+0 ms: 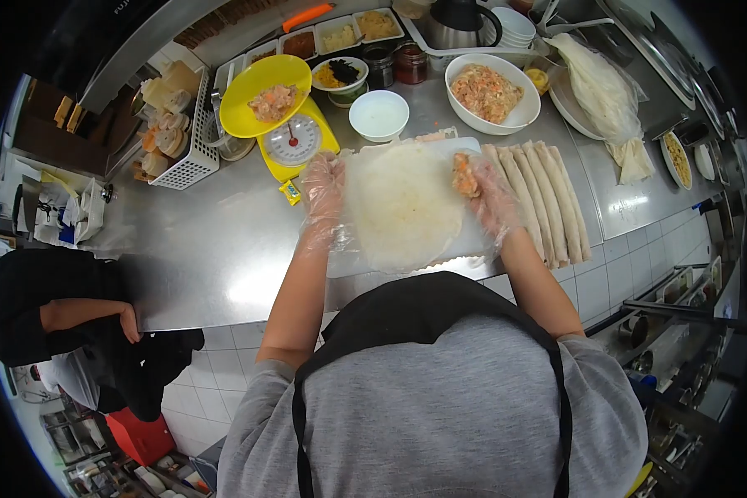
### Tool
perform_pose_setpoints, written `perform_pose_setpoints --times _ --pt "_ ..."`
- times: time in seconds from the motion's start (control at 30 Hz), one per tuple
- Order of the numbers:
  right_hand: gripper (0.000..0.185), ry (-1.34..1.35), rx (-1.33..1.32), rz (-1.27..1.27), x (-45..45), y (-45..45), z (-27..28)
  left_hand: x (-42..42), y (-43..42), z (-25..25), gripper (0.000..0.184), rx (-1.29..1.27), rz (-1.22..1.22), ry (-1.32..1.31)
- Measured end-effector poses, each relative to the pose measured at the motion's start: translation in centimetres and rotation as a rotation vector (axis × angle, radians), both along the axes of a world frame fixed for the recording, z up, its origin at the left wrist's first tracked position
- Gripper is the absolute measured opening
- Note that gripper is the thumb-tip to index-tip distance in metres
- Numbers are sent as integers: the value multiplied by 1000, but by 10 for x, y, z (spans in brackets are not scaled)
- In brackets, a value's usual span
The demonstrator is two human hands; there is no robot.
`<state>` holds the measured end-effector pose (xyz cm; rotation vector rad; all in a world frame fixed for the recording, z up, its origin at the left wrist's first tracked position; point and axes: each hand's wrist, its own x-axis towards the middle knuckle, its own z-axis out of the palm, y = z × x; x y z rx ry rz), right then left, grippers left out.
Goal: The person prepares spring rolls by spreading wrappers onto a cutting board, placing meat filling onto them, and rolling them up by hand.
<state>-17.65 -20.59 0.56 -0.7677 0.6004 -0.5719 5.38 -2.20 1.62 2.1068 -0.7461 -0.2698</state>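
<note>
And it looks like we're into the filling: the gloved right hand (496, 201) has its fingers wrapped around a clump of meat mix (466, 177), right at the edge of the round sheet (402, 203), on its right and toward the far side. The sheet itself lies flat over the white board (476, 238), its middle bare but for a few specks. On the sheet's left edge, here's the left hand (322, 181), gloved too, fingers curled in; whether it's pinching that edge or only resting there, I can't tell. Just right of the sheet, a row of pale rolls (544, 195) lies side by side. Beyond the sheet, to the right, the big bowl (498, 128) holds plenty more mix; beyond it to the left, the yellow scale (293, 139) carries a portion in its dish (239, 108); straight beyond sits a small white bowl (379, 135). And the next move? My call: it wants the clump brought in over the sheet and laid in an even line, gently, because a skin that thin could tear.
</note>
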Motion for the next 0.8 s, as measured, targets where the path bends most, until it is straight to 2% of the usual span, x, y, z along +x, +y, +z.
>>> perform_pose_setpoints --times 0.07,0.13,0.27,0.33,0.37,0.47,0.53,0.57,0.63,0.67,0.7,0.73,0.8 --pt "37 -30 77 -97 -2 -8 5 -3 -1 -1 31 96 54 -58" --pt "39 -151 81 -165 -9 -30 5 -7 -2 -14 25 164 -12 -734" --pt "40 -151 141 -236 -25 -48 28 -6 -10 -15 26 189 -151 -643" --pt "39 -154 69 -212 -34 -51 27 -19 -16 -5 24 -109 -125 -444" --pt "39 -154 72 -216 -37 -50 26 -26 -17 1 24 -107 -130 -444" --pt "38 -183 119 -234 -43 -44 34 -46 -24 34 17 53 -224 -310" --pt "38 -237 143 -242 -49 -42 42 -57 -32 49 17 -182 -579 -220" --pt "38 -239 142 -243 -51 -43 46 -64 -35 60 17 -182 -580 -221" --pt "41 -256 9 -264 -58 -48 52 -83 -38 103 18 -162 -745 -396" --pt "41 -258 9 -270 -64 -51 54 -89 -39 124 18 -162 -752 -397" --pt "40 -273 6 -290 -70 -53 56 -95 -40 144 18 -175 -773 -251" --pt "40 -289 3 -309 -75 -54 57 -98 -41 153 17 -187 -792 -106" --pt "39 -306 11 -325 -81 -52 60 -93 -51 154 17 -175 -737 -85"
